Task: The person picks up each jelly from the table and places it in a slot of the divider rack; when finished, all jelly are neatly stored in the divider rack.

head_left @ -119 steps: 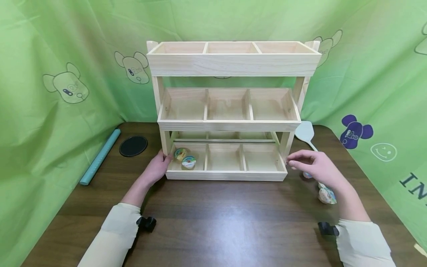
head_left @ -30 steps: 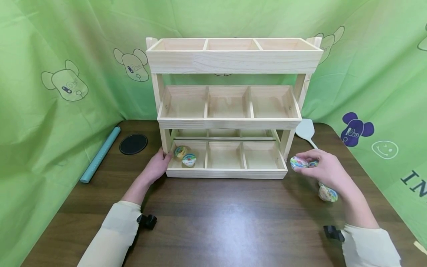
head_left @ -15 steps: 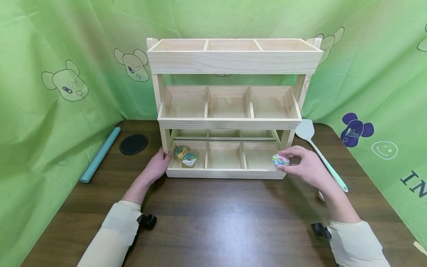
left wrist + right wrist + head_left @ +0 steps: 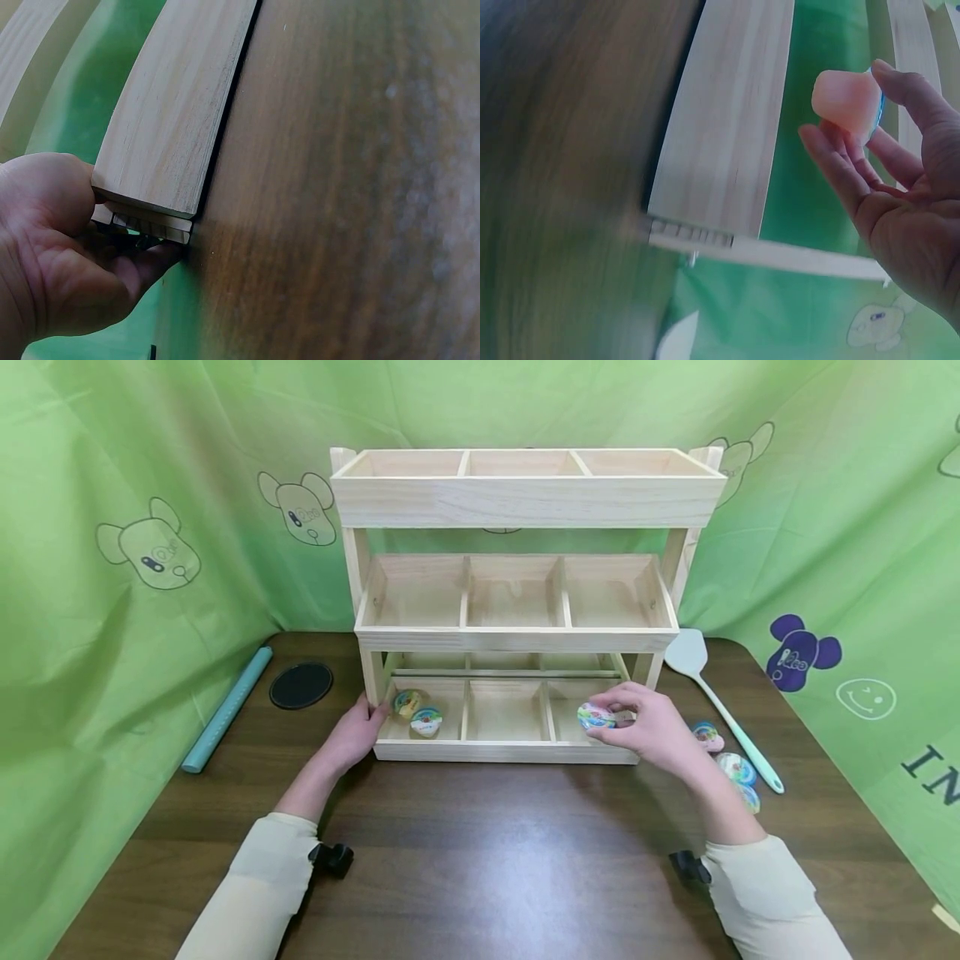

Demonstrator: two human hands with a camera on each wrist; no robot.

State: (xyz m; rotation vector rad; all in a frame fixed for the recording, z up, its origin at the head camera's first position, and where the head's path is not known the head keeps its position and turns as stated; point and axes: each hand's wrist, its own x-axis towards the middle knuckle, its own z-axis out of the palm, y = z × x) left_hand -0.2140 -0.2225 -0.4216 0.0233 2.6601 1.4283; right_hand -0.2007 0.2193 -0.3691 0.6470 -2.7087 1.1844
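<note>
My right hand [image 4: 648, 722] pinches a small jelly cup [image 4: 595, 716] by its edge over the right compartment of the bottom tier. Its pink body [image 4: 846, 101] and blue-edged lid show in the right wrist view, where my right hand [image 4: 911, 180] holds it above the front board. At the bottom tier's left end, my left hand [image 4: 358, 733] grips the wooden three-tier shelf [image 4: 510, 752]; up close, my left hand [image 4: 67, 247] wraps the board's corner. Two jelly cups, one yellowish [image 4: 407, 702] and one white-bodied [image 4: 426, 722], sit in the bottom left compartment.
More jelly cups [image 4: 737, 768] lie on the table near my right forearm. Beside them is a spatula [image 4: 723, 703] with a pale green handle. On the left are a blue-green rod [image 4: 227, 710] and a black disc [image 4: 301, 686]. A green curtain [image 4: 187, 460] hangs behind.
My right hand has picked up a jelly cup from the table right of the shelf and moved it left over the bottom right compartment. My left hand has stayed at the shelf's corner.
</note>
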